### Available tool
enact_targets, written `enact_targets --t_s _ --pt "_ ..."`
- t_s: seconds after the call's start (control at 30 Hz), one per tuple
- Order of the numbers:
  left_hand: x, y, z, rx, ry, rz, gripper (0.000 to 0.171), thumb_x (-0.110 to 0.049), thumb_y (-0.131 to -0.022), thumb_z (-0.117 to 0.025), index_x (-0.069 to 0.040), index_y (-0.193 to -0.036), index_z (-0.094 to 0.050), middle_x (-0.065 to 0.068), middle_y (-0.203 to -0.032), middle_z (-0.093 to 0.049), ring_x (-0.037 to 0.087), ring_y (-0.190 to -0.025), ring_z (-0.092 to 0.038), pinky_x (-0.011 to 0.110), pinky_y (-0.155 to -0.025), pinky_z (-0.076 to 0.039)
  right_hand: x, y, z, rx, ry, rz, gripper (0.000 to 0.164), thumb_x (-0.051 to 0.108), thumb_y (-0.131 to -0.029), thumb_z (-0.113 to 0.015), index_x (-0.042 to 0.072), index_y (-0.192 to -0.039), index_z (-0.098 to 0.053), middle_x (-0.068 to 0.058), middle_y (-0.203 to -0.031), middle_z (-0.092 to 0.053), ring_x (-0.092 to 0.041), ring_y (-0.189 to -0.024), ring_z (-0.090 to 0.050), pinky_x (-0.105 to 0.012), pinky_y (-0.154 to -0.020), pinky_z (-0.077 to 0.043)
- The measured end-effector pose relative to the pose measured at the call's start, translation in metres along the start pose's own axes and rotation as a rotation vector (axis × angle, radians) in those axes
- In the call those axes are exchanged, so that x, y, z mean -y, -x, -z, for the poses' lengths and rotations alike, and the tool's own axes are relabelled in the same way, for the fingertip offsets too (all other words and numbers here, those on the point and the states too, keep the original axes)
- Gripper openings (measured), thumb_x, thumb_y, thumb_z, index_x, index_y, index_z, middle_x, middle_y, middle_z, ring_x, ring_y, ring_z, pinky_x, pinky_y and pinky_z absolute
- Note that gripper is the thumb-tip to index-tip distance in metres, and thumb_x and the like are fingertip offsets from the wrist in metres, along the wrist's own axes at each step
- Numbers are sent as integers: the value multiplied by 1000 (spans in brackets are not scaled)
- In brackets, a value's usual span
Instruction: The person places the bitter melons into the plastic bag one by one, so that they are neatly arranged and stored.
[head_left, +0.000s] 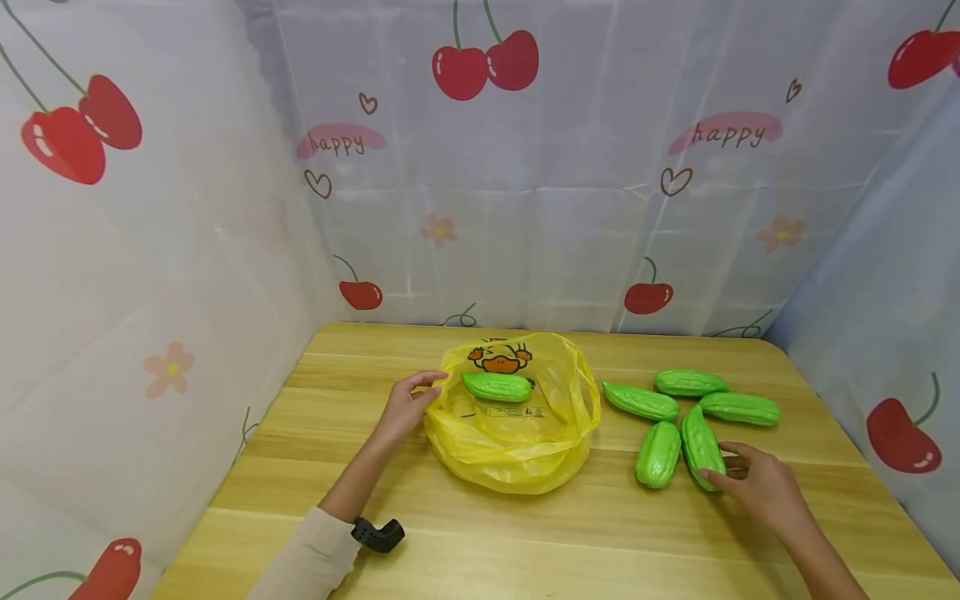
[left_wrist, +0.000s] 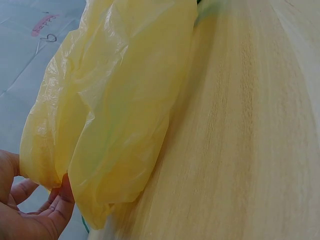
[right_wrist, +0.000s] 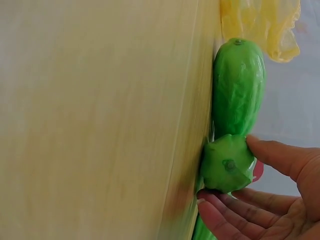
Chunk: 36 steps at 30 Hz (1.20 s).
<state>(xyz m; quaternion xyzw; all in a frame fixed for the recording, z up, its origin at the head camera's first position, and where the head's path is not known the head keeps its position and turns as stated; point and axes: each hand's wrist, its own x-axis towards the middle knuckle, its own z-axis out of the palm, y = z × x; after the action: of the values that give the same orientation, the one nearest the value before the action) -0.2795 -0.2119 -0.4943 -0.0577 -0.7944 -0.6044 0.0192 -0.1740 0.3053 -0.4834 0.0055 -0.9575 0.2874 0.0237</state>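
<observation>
A yellow plastic bag (head_left: 510,467) stands with its mouth wide, a duck print on its inner back wall. Inside it lies one green bitter melon (head_left: 497,387). My left hand (head_left: 408,408) pinches the bag's left rim; in the left wrist view its fingertips (left_wrist: 65,192) are at the bag's edge. To the right, my right hand (head_left: 765,487) has thumb and fingers on either side of another bitter melon (head_left: 702,450), near its front end. That melon's stem end (right_wrist: 229,164) faces the right wrist camera, and a neighbouring bitter melon (right_wrist: 239,87) lies beside it.
Several more bitter melons lie close around the gripped one, among them one at the back (head_left: 690,382) and one at the right (head_left: 741,408). The wooden table (head_left: 480,550) meets a cherry-printed curtain (head_left: 525,250) at its back; curtains also hang at both sides.
</observation>
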Motion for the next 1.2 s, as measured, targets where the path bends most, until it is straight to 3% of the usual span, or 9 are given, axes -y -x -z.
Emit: enact_targets --t_s 0.23,0.67,0.87,0.97,1.1,1.2 --pt "0 1 0 2 -4 -19 28 -12 -102 -62 -9 -128 -70 14 -133 -58 31 -114 -61 31 -80 -51 -2 1 2 4 -20 -7 71 30 -88 -81 -19 -132 -52 -38 -111 -66 -45 -92 -70 -51 -73 -57" --pt "2 -1 1 24 2 7 31 -14 -103 -61 -6 -133 -66 17 -138 -54 33 -120 -59 34 -86 -51 0 5 10 -34 -29 1 67 22 -86 -83 -16 -133 -54 -38 -113 -65 -47 -94 -69 -53 -76 -56" --pt "-22 8 3 65 -10 22 33 -9 -104 -57 1 -135 -63 23 -138 -53 36 -116 -59 32 -83 -50 4 9 16 -95 -20 44 62 18 -84 -84 -14 -131 -58 -35 -112 -67 -46 -93 -70 -44 -70 -55" --pt "-34 14 5 74 -13 14 33 -8 -104 -57 3 -135 -62 24 -137 -53 38 -114 -60 30 -81 -49 7 10 19 -132 -7 63 61 18 -83 -85 -12 -130 -61 -33 -113 -68 -46 -93 -70 -47 -70 -54" --pt "-38 17 4 69 -12 4 33 -8 -104 -57 3 -134 -62 25 -136 -53 39 -113 -61 29 -79 -49 12 12 24 -165 -4 78 59 17 -82 -86 -9 -130 -63 -32 -114 -68 -47 -94 -69 -56 -74 -53" --pt "-37 16 5 72 -5 7 33 -8 -104 -57 3 -134 -63 25 -136 -53 40 -114 -61 30 -79 -49 17 14 28 -180 -13 84 59 17 -82 -86 -9 -130 -63 -32 -114 -68 -49 -96 -68 -50 -71 -56"
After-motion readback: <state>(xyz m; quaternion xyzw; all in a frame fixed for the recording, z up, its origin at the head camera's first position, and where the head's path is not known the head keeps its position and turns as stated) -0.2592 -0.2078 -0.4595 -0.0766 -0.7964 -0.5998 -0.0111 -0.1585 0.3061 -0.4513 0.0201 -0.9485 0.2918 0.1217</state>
